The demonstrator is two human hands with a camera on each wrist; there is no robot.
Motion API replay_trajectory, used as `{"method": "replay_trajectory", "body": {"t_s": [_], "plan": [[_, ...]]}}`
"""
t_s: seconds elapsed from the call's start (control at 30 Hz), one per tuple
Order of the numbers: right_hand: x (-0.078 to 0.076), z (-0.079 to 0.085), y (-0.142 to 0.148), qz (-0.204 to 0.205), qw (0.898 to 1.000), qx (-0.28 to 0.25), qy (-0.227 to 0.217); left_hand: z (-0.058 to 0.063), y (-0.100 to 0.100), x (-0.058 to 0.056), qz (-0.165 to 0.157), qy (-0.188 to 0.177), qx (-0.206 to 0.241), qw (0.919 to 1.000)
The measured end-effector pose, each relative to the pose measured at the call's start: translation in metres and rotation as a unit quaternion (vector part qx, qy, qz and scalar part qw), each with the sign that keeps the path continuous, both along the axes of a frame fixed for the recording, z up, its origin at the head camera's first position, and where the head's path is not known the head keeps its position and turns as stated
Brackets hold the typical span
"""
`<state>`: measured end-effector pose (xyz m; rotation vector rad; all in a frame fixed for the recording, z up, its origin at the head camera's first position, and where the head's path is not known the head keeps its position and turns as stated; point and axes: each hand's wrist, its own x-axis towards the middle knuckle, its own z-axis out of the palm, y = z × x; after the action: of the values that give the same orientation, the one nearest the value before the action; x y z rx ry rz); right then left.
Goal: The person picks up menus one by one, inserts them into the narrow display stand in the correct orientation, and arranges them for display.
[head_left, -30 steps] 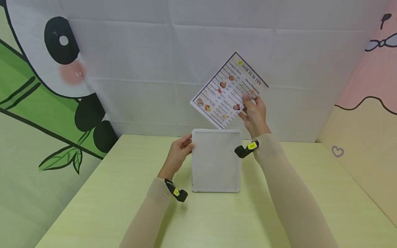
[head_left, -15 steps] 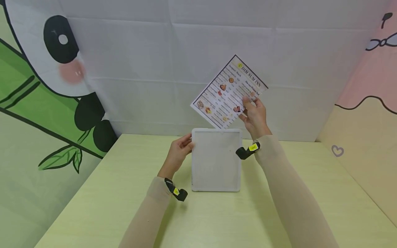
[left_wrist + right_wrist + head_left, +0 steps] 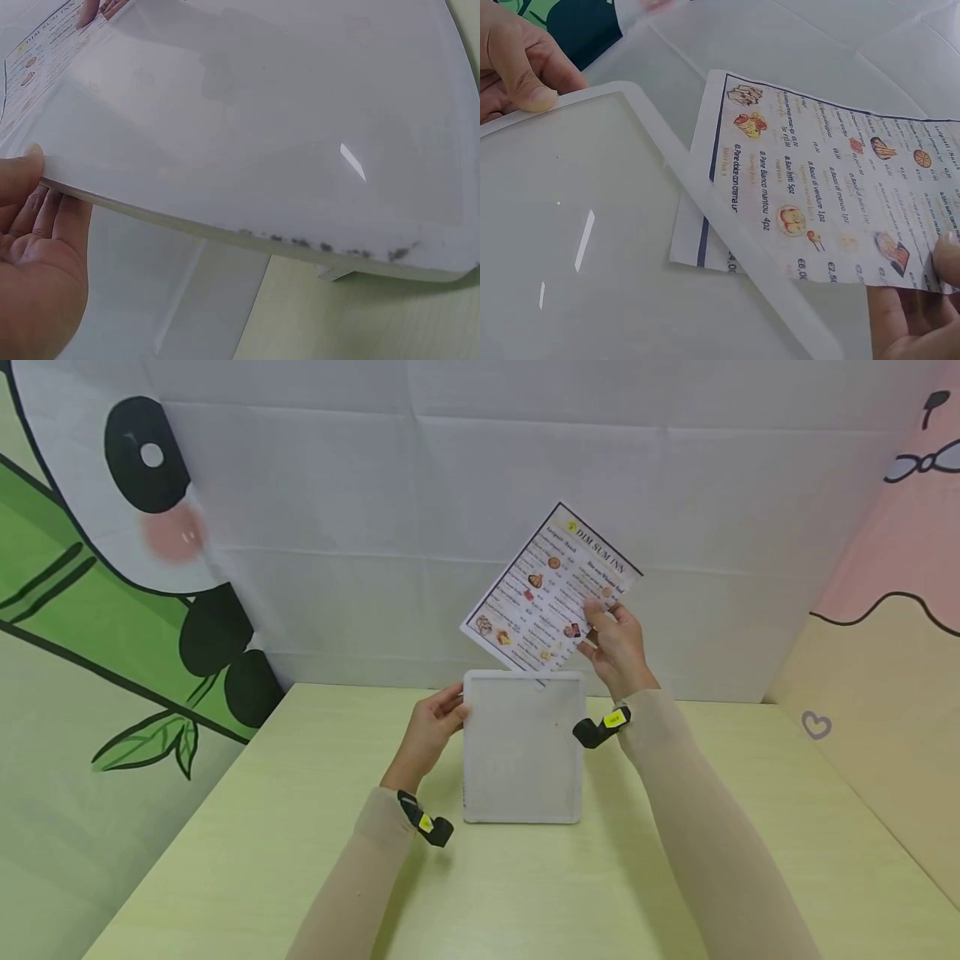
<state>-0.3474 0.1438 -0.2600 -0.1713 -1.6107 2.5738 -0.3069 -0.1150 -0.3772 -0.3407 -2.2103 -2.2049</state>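
A white-framed display stand [image 3: 523, 752] with a clear front panel stands upright on the table. My left hand [image 3: 435, 727] pinches its left side near the upper corner, thumb in front and fingers behind, as the left wrist view shows on the hand [image 3: 45, 247]. In my right hand [image 3: 618, 643] is a printed menu sheet [image 3: 551, 585] headed "DIM SUM INN", pinched near one edge and tilted like a diamond. The menu's lowest corner has passed behind the stand's top rim [image 3: 705, 195] and shows through the clear panel in the right wrist view.
The pale yellow-green table [image 3: 750, 818] extends around the stand. Behind it hangs a creased white cloth [image 3: 337, 510]. Painted panels rise on both sides, with a panda on the left [image 3: 150, 460]. Dark smudges [image 3: 300, 244] mark the stand's side edge.
My right hand has lowered the menu slightly, so its bottom corner now shows below the stand's top rim. The left hand and the stand have stayed in place.
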Motion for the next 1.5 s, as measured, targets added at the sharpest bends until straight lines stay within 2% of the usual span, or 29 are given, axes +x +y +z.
{"method": "replay_trajectory", "body": {"t_s": [0.73,1.37,1.5], "plan": [[-0.0005,-0.0058,0.0048,0.015,0.999,0.029,-0.016,0.0008,-0.0009,0.0013,0.000,-0.005,0.001,1.0000],[0.0023,-0.0050,0.0071,0.025,0.999,0.026,-0.025,0.0012,-0.0020,0.0015,0.000,-0.005,0.004,1.0000],[0.0037,-0.0058,0.0089,0.038,0.999,0.031,-0.024,0.0021,-0.0020,0.0020,-0.003,-0.005,0.007,1.0000]]}}
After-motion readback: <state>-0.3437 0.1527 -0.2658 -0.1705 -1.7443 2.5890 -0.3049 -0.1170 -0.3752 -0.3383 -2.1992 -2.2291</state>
